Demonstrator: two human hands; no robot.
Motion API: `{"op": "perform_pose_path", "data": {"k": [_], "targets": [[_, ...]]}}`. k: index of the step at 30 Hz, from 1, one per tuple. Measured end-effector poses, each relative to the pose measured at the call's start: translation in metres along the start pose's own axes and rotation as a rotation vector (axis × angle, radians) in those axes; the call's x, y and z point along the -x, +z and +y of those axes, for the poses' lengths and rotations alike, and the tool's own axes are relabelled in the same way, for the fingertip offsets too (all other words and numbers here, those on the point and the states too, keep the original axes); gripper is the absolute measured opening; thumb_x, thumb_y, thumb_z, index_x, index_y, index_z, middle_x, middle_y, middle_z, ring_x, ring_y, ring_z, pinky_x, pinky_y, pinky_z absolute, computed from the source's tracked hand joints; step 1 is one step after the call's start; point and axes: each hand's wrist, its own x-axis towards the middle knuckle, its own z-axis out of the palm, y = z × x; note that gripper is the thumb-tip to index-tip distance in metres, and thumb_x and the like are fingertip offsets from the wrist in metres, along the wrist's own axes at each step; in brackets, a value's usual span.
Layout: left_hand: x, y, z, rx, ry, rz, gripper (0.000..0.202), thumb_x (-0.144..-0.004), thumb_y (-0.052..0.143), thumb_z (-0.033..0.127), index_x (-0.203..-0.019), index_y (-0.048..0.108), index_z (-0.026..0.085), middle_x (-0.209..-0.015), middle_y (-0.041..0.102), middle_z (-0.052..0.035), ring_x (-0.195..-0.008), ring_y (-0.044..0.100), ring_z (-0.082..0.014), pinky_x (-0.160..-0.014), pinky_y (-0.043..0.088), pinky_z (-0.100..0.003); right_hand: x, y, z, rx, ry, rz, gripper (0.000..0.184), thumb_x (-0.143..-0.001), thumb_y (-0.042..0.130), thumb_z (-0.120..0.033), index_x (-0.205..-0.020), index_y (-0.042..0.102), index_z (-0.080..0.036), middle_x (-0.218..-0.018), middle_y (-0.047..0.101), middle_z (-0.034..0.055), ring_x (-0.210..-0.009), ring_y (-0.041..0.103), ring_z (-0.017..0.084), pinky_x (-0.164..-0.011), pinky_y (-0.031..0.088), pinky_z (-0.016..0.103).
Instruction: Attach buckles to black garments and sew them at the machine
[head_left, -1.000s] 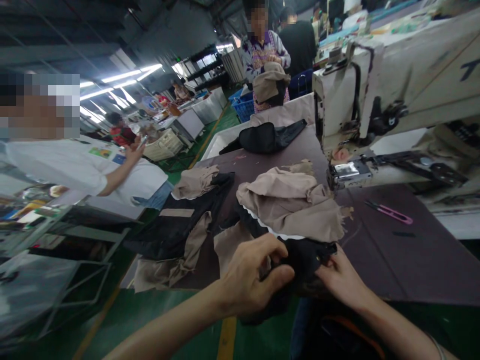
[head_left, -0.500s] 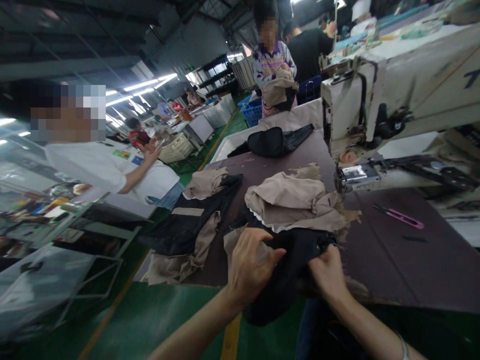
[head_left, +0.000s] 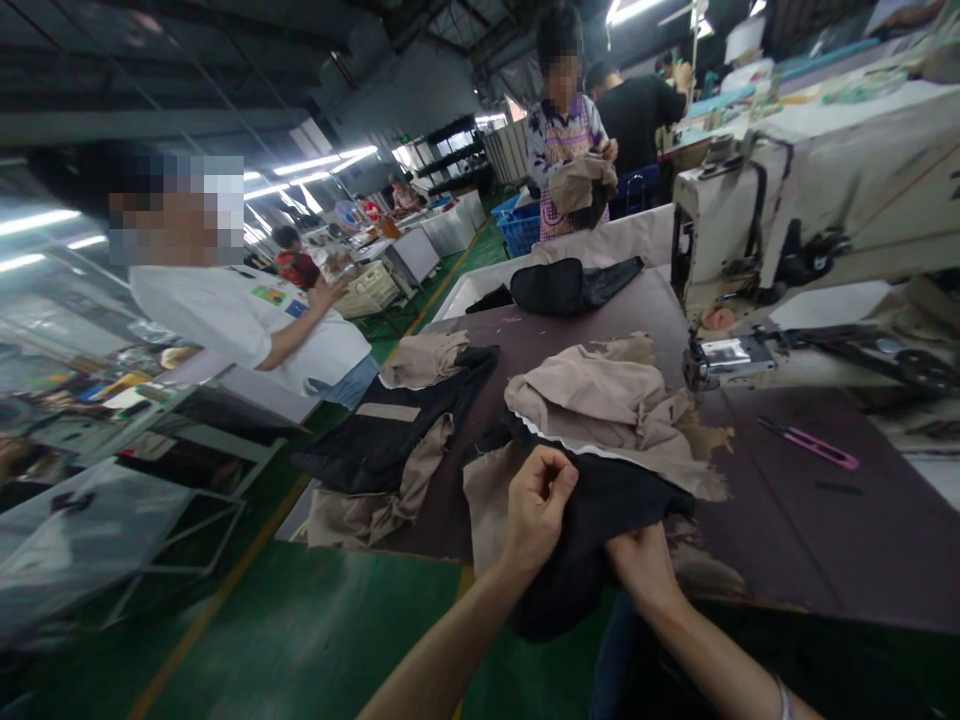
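A black and beige fabric piece (head_left: 630, 488) lies over the table's front edge, its black part hanging down. My left hand (head_left: 541, 500) pinches the black cloth near a white seam edge, thumb against the curled fingers. Under the raised black edge, my right hand (head_left: 646, 562) is closed on the cloth, with its fingertips hidden beneath it. The beige part (head_left: 592, 395) rests bunched on the table beyond both hands. To the left lies another black and beige piece (head_left: 375, 430) with a beige strip across it.
A sewing machine (head_left: 735, 230) stands at the right, near pink thread snips (head_left: 814, 442) on the brown table (head_left: 795, 540). A black padded piece (head_left: 551, 286) lies at the back. One person in a white shirt (head_left: 247, 310) stands left; another holds beige cloth (head_left: 577, 185) behind.
My left hand has closed from a wider grasp into a pinch on the black cloth. My right hand has gone under its edge, and the black cloth is spread wider. The view has shifted slightly.
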Motion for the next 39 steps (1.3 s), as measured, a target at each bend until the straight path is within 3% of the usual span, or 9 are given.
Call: {"op": "perform_pose_path", "data": {"k": [8, 13, 20, 23, 26, 29, 32, 35, 39], "targets": [[-0.004, 0.01, 0.011, 0.024, 0.022, 0.199, 0.024, -0.097, 0.043, 0.042, -0.084, 0.048, 0.022, -0.077, 0.043, 0.0005, -0.072, 0.046, -0.0142, -0.069, 0.043, -0.026, -0.013, 0.017, 0.001, -0.038, -0.041, -0.08, 0.033, -0.083, 0.062, -0.044, -0.102, 0.067, -0.017, -0.083, 0.069, 0.0071, -0.094, 0.064, 0.024, -0.09, 0.051, 0.038], [-0.015, 0.009, 0.007, 0.099, 0.005, 0.366, 0.037, -0.099, 0.03, 0.051, -0.077, 0.038, 0.023, -0.067, 0.037, 0.0019, -0.059, 0.041, -0.014, -0.054, 0.041, -0.027, -0.033, 0.024, -0.013, 0.018, -0.107, -0.148, 0.027, -0.085, 0.062, -0.043, -0.076, 0.06, -0.018, -0.061, 0.052, -0.0021, -0.062, 0.052, 0.014, -0.062, 0.046, 0.024], [-0.061, -0.025, 0.017, 0.152, 0.042, 0.499, 0.05, -0.097, 0.029, 0.057, -0.062, 0.026, 0.021, -0.058, 0.027, 0.0043, -0.052, 0.031, -0.0099, -0.051, 0.035, -0.024, -0.048, -0.014, -0.042, 0.044, -0.188, -0.145, 0.025, -0.096, 0.051, -0.039, -0.081, 0.047, -0.02, -0.076, 0.043, -0.0025, -0.072, 0.043, 0.012, -0.068, 0.037, 0.022], [-0.057, -0.039, 0.019, 0.116, 0.07, 0.553, 0.05, -0.097, 0.029, 0.057, -0.063, 0.028, 0.021, -0.063, 0.028, 0.0037, -0.058, 0.034, -0.0105, -0.058, 0.038, -0.023, -0.049, -0.033, -0.061, 0.04, -0.2, -0.192, 0.026, -0.097, 0.049, -0.041, -0.081, 0.044, -0.02, -0.074, 0.039, -0.003, -0.068, 0.039, 0.012, -0.063, 0.035, 0.022], [-0.025, -0.031, 0.004, 0.033, 0.037, 0.484, 0.048, -0.096, 0.033, 0.058, -0.069, 0.042, 0.02, -0.067, 0.039, 0.0019, -0.063, 0.039, -0.0118, -0.06, 0.038, -0.023, -0.045, -0.047, -0.062, 0.066, -0.184, -0.305, 0.025, -0.096, 0.051, -0.039, -0.082, 0.041, -0.021, -0.074, 0.039, -0.0032, -0.064, 0.038, 0.012, -0.06, 0.037, 0.022], [0.015, -0.008, -0.023, -0.032, -0.034, 0.294, 0.048, -0.096, 0.035, 0.057, -0.068, 0.048, 0.019, -0.06, 0.042, 0.0019, -0.057, 0.039, -0.0119, -0.053, 0.036, -0.023, -0.038, -0.063, -0.046, 0.232, -0.188, -0.424, 0.026, -0.091, 0.06, -0.036, -0.082, 0.04, -0.021, -0.075, 0.042, -0.0028, -0.066, 0.043, 0.012, -0.061, 0.04, 0.022], [0.039, 0.006, -0.041, -0.05, -0.03, 0.16, 0.057, -0.095, 0.028, 0.063, -0.064, 0.046, 0.019, -0.055, 0.04, 0.0017, -0.052, 0.037, -0.0121, -0.049, 0.033, -0.024, -0.029, -0.082, -0.042, 0.396, -0.149, -0.452, 0.025, -0.089, 0.064, -0.037, -0.105, 0.052, -0.022, -0.082, 0.054, 0.0002, -0.073, 0.053, 0.016, -0.066, 0.045, 0.025], [0.043, 0.003, -0.033, -0.042, 0.055, 0.034, 0.058, -0.084, 0.042, 0.074, -0.063, 0.048, 0.019, -0.057, 0.044, 0.001, -0.053, 0.04, -0.013, -0.053, 0.036, -0.026, -0.016, -0.094, -0.068, 0.663, -0.196, -0.34, 0.031, -0.092, 0.059, -0.037, -0.12, 0.056, -0.025, -0.098, 0.063, 0.0044, -0.084, 0.06, 0.019, -0.074, 0.048, 0.029], [0.037, -0.01, -0.003, -0.007, 0.196, -0.177, 0.038, -0.083, 0.06, 0.054, -0.068, 0.06, 0.019, -0.076, 0.062, -0.0055, -0.072, 0.058, -0.0181, -0.07, 0.047, -0.03, -0.004, -0.088, -0.111, 0.802, -0.381, -0.118, 0.036, -0.084, 0.065, -0.031, -0.119, 0.061, -0.025, -0.117, 0.06, 0.0071, -0.106, 0.057, 0.025, -0.09, 0.046, 0.034]]}}
